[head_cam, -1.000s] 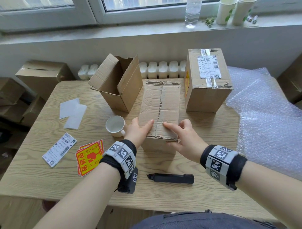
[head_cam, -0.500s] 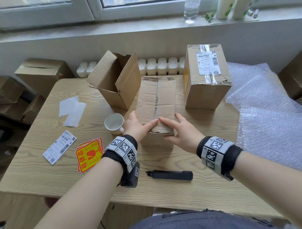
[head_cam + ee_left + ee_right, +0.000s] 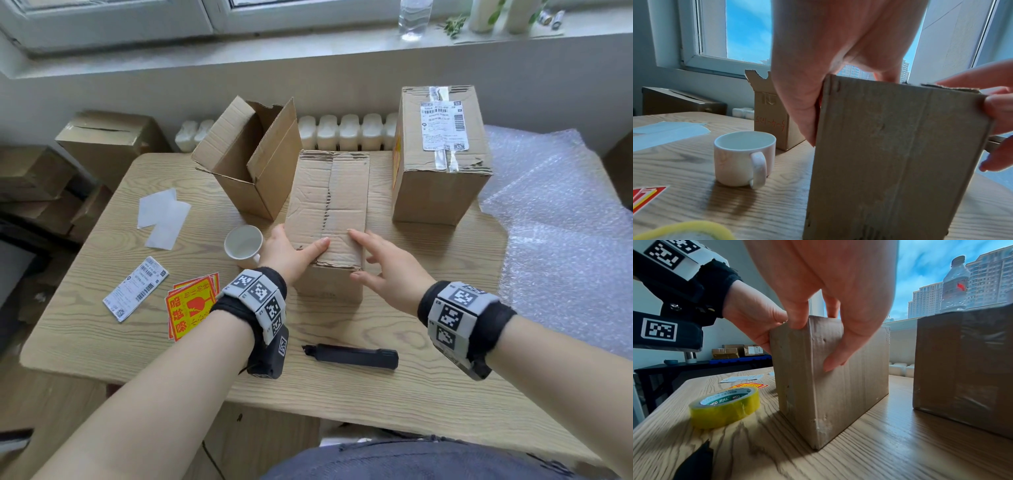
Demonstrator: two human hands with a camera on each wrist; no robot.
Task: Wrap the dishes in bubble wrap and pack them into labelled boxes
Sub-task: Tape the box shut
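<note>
In the middle of the counter (image 3: 342, 394), a small brown box (image 3: 329, 205), flaps folded down flat on top, no tape over the seam.

Left hand (image 3: 291, 255) on the near left corner of that box: thumb flat on the top flap, fingers (image 3: 803, 113) fairly straight down the left side. Pressing, not curled tight.

Right hand (image 3: 387, 274) at the near right corner: fingers spread wide and fairly straight, first finger on the top flap, thumb (image 3: 797, 316) at the top of the near side, another finger flat against the right side.

Just left of the box, beside the left hand, a white mug (image 3: 244, 245). Upright, nothing inside, not wrapped.

Behind the mug, toward the far edge, an open box (image 3: 250, 164) with flaps up. Toward the far right corner, a taller taped box (image 3: 442, 161) with a white label on top.

Off the right edge of the counter, a big sheet of bubble wrap (image 3: 555, 240).

Near the left edge, two white papers (image 3: 162, 216), a barcode label (image 3: 137, 287) and red and yellow stickers (image 3: 191, 306).

Close to the near edge, a black cutter (image 3: 351, 356) lying flat. Seen from the right wrist, a yellow tape roll (image 3: 725, 405) lying near it.
</note>
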